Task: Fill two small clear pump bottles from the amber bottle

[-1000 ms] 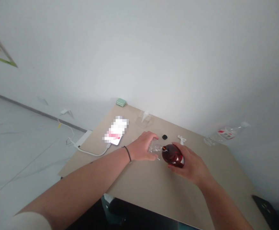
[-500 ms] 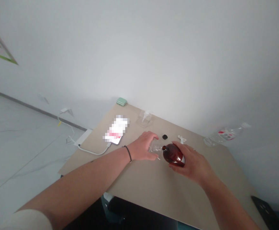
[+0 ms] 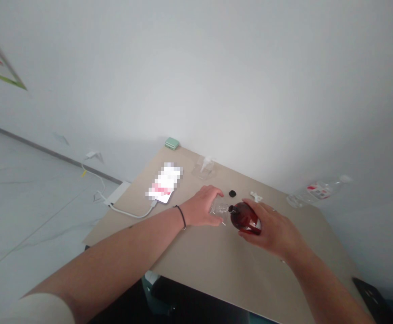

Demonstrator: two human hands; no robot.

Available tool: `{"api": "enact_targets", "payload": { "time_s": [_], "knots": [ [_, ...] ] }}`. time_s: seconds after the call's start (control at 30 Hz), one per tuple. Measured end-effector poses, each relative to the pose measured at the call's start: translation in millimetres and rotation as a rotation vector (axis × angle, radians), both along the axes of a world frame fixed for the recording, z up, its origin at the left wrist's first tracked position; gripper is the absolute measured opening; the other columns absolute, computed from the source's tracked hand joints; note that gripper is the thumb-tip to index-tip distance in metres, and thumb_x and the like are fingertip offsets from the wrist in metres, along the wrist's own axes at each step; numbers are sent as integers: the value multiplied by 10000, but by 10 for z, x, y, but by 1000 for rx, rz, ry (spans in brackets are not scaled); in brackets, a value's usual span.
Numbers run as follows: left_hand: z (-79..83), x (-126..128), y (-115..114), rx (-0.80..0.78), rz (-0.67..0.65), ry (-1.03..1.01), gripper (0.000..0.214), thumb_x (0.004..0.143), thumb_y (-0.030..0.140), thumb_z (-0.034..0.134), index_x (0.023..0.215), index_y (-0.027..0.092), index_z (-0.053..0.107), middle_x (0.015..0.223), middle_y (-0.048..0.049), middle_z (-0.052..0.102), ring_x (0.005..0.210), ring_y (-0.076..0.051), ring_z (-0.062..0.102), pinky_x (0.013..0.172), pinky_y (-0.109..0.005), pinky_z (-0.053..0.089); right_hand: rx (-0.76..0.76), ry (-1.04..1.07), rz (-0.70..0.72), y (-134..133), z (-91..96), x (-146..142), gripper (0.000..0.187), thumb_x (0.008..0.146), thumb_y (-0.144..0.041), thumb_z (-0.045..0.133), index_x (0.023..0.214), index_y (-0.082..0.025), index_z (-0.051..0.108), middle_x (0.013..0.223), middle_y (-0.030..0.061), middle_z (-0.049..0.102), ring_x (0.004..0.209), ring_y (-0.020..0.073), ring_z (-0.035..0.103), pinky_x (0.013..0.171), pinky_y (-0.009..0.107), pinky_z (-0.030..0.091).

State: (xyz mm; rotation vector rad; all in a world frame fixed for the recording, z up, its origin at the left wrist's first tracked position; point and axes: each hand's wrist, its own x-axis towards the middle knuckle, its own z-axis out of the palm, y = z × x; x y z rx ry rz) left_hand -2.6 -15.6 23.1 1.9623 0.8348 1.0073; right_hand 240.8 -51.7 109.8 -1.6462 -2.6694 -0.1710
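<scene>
My left hand [image 3: 205,206] is curled around a clear bottle [image 3: 219,209] on the table, its thumb and fingers on either side. In my right hand [image 3: 271,227] is a reddish-brown bottle [image 3: 244,218], tilted so that its uncapped mouth lies at the clear bottle's opening. Whether liquid is flowing between them I cannot make out. Just behind the two bottles lies a small black cap [image 3: 232,194]. A white pump or spray head [image 3: 256,196] rests beyond my right fingers.
A lit phone [image 3: 165,182] with a white charging cable [image 3: 132,215] lies at the left. Toward the wall are a green case [image 3: 172,143], a clear pump bottle [image 3: 204,167] and a labelled plastic bottle [image 3: 318,191]. A black object [image 3: 372,294] sits at the right edge.
Both hands and both bottles keep nearly the same place and tilt. The view has shifted very slightly.
</scene>
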Motion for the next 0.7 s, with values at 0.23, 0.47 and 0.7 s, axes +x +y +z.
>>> {"api": "enact_targets", "payload": {
  "time_s": [0.23, 0.47, 0.7],
  "knots": [
    [14, -3, 0, -5, 0, 32, 640, 658, 330, 817, 1201, 189, 510, 1191, -127, 535, 1151, -332, 501, 1024, -531, 436, 15, -28, 15, -10, 19, -9, 754, 713, -475, 740, 1399, -250, 521, 1190, 118, 725, 1005, 335, 710, 768, 425, 576],
    [16, -1, 0, -10, 1, 45, 637, 661, 329, 809, 1203, 197, 500, 1194, -120, 530, 1154, -325, 497, 1033, -527, 435, -20, -38, -7, -16, 50, -42, 750, 718, -460, 744, 1400, -243, 516, 1244, 122, 709, 1058, 339, 703, 823, 440, 584],
    [23, -6, -5, -23, -3, 48, 623, 673, 332, 800, 1202, 194, 501, 1196, -118, 527, 1166, -325, 497, 1030, -522, 439, -23, -46, -3, -19, 69, -61, 739, 724, -464, 739, 1395, -251, 516, 1220, 112, 718, 1042, 331, 707, 809, 430, 582]
  ]
}}
